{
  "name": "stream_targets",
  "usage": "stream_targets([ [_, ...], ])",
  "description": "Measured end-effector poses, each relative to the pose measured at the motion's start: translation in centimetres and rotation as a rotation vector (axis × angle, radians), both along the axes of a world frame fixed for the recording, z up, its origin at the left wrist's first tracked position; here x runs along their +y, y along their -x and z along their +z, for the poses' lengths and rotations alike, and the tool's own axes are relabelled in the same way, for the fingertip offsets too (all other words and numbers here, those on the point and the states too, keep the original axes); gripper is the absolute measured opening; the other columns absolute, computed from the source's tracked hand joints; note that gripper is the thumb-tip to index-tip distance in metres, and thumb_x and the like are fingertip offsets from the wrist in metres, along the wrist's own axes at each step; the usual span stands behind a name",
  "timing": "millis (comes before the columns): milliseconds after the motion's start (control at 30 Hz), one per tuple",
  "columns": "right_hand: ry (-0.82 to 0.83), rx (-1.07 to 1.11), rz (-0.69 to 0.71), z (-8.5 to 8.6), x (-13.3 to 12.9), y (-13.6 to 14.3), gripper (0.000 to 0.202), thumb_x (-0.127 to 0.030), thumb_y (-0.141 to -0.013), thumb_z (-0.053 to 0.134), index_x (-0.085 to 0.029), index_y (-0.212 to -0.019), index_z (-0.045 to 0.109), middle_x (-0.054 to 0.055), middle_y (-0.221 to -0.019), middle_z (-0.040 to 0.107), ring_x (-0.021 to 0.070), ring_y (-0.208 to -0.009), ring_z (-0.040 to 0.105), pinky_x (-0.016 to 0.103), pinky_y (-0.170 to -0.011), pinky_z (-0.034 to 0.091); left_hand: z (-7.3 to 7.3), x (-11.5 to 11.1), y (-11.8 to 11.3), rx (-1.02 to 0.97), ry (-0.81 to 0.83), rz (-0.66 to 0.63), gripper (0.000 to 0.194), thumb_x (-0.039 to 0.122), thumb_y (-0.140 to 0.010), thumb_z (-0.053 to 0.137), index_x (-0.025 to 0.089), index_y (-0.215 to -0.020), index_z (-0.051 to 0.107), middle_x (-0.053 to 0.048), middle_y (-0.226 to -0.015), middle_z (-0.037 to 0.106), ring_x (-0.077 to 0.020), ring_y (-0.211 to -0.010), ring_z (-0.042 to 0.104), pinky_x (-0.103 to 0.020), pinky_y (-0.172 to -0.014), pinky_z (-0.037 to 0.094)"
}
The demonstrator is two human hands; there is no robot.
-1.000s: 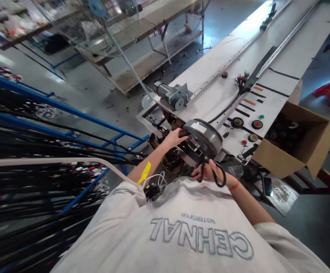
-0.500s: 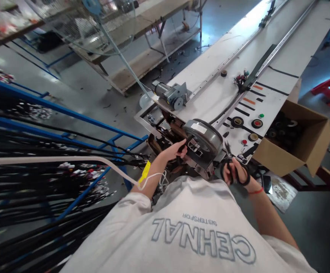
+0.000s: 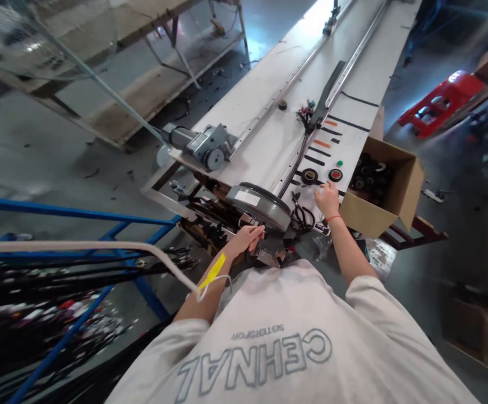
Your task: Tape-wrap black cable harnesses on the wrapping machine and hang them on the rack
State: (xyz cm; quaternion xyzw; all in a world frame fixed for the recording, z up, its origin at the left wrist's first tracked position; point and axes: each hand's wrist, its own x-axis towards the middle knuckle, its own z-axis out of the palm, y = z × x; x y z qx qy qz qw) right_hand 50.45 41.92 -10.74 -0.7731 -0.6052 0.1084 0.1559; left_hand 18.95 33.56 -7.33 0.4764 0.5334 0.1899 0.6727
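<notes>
My left hand (image 3: 249, 238) is closed, fingers pressed together, at the near edge of the round grey drum (image 3: 265, 209); what it pinches is hidden. My right hand (image 3: 328, 201) reaches over the white bench top (image 3: 265, 120) with bent fingers apart, just below a black tape roll with a red centre (image 3: 335, 175). Its fingers hide the spot under them. Black-handled scissors (image 3: 302, 216) lie on the bench between the drum and my right hand. A second dark tape roll (image 3: 309, 177) lies to the left of the red-centred one.
A cardboard box (image 3: 381, 191) of dark rolls stands at the bench's right side. A grey motor (image 3: 204, 143) sits at its left corner. Dark cables (image 3: 298, 160) run along the bench. A blue rack (image 3: 76, 212) with hanging cables is at left, a red stool (image 3: 440, 106) at right.
My right hand has let go of the scissors, which now lie on the bench, and has moved forward to the tape rolls. My left hand stays by the drum. The view has turned.
</notes>
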Motion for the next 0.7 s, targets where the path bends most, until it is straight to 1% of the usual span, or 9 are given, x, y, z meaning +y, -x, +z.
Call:
stream_targets([
  [100, 0.056, -0.069, -0.124, -0.2, 4.6, -4.1, 0.04, -0.029, -0.089, 0.046, -0.011, -0.12, 0.064, 0.016, -0.155, 0.035, 0.0334, -0.131, 0.04, 0.046, -0.105, 0.038, 0.2, -0.5, -0.4, 0.443, -0.311, -0.099, 0.04, 0.047, -0.09, 0.05, 0.017, -0.067, 0.063, 0.001, -0.039, 0.049, -0.0169, -0.041, 0.052, -0.027, -0.053, 0.039],
  [167, 0.099, -0.092, -0.172, -0.2, 6.9, -6.1, 0.046, -0.033, -0.091, 0.046, -0.013, -0.131, 0.057, 0.016, -0.153, 0.039, 0.0346, -0.131, 0.039, 0.049, -0.104, 0.038, 0.0, -0.9, -0.4, 0.586, -0.427, -0.08, 0.038, 0.046, -0.091, 0.047, 0.016, -0.08, 0.067, -0.004, -0.053, 0.062, -0.0227, -0.056, 0.064, -0.03, -0.061, 0.045],
  [233, 0.15, -0.093, -0.199, -0.2, 8.3, -7.1, 0.054, -0.037, -0.092, 0.046, -0.013, -0.14, 0.047, 0.018, -0.144, 0.049, 0.0342, -0.129, 0.042, 0.049, -0.103, 0.037, -0.7, -1.3, -0.2, 0.627, -0.499, -0.021, 0.035, 0.044, -0.089, 0.048, 0.016, -0.097, 0.067, -0.01, -0.08, 0.073, -0.0272, -0.079, 0.07, -0.034, -0.074, 0.051],
  [300, 0.196, -0.092, -0.211, -0.3, 9.0, -7.3, 0.057, -0.04, -0.093, 0.046, -0.012, -0.142, 0.044, 0.019, -0.135, 0.057, 0.0336, -0.123, 0.048, 0.047, -0.101, 0.038, -1.4, -1.5, 0.0, 0.619, -0.539, 0.054, 0.039, 0.041, -0.086, 0.05, 0.015, -0.111, 0.064, -0.014, -0.106, 0.073, -0.0294, -0.101, 0.069, -0.038, -0.088, 0.052],
  [367, 0.211, -0.111, -0.215, -0.3, 9.1, -7.1, 0.057, -0.039, -0.092, 0.045, -0.011, -0.142, 0.044, 0.019, -0.133, 0.058, 0.0339, -0.119, 0.051, 0.047, -0.099, 0.039, -2.0, -1.8, 0.2, 0.581, -0.548, 0.113, 0.042, 0.039, -0.084, 0.051, 0.013, -0.114, 0.062, -0.016, -0.117, 0.069, -0.0294, -0.111, 0.066, -0.04, -0.096, 0.051],
  [433, 0.206, -0.134, -0.209, -0.3, 9.0, -6.9, 0.056, -0.038, -0.092, 0.045, -0.011, -0.141, 0.044, 0.02, -0.133, 0.057, 0.0344, -0.117, 0.052, 0.046, -0.097, 0.039, -2.2, -2.1, 0.3, 0.543, -0.558, 0.151, 0.041, 0.037, -0.083, 0.051, 0.013, -0.114, 0.062, -0.016, -0.12, 0.068, -0.0281, -0.113, 0.065, -0.041, -0.099, 0.05],
  [500, 0.213, -0.138, -0.204, -0.3, 9.0, -6.8, 0.055, -0.037, -0.092, 0.044, -0.011, -0.141, 0.045, 0.02, -0.133, 0.056, 0.0343, -0.116, 0.054, 0.046, -0.096, 0.04, -2.1, -2.4, 0.4, 0.529, -0.553, 0.182, 0.039, 0.036, -0.082, 0.052, 0.015, -0.113, 0.061, -0.014, -0.117, 0.069, -0.0268, -0.109, 0.066, -0.041, -0.097, 0.052],
  [567, 0.223, -0.13, -0.203, -0.2, 9.1, -6.8, 0.055, -0.037, -0.093, 0.043, -0.011, -0.141, 0.045, 0.02, -0.133, 0.056, 0.0344, -0.115, 0.054, 0.046, -0.095, 0.041, -1.7, -2.9, 0.8, 0.542, -0.501, 0.202, 0.035, 0.039, -0.081, 0.055, 0.017, -0.108, 0.061, -0.012, -0.107, 0.072, -0.0267, -0.1, 0.068, -0.04, -0.091, 0.053],
  [700, 0.227, -0.121, -0.204, 0.0, 9.1, -6.9, 0.055, -0.036, -0.093, 0.043, -0.012, -0.142, 0.044, 0.021, -0.133, 0.056, 0.0345, -0.115, 0.055, 0.047, -0.095, 0.042, -0.7, -4.1, 1.7, 0.572, -0.389, 0.263, 0.03, 0.046, -0.078, 0.057, 0.019, -0.09, 0.062, -0.009, -0.089, 0.074, -0.0261, -0.086, 0.07, -0.038, -0.083, 0.054],
])
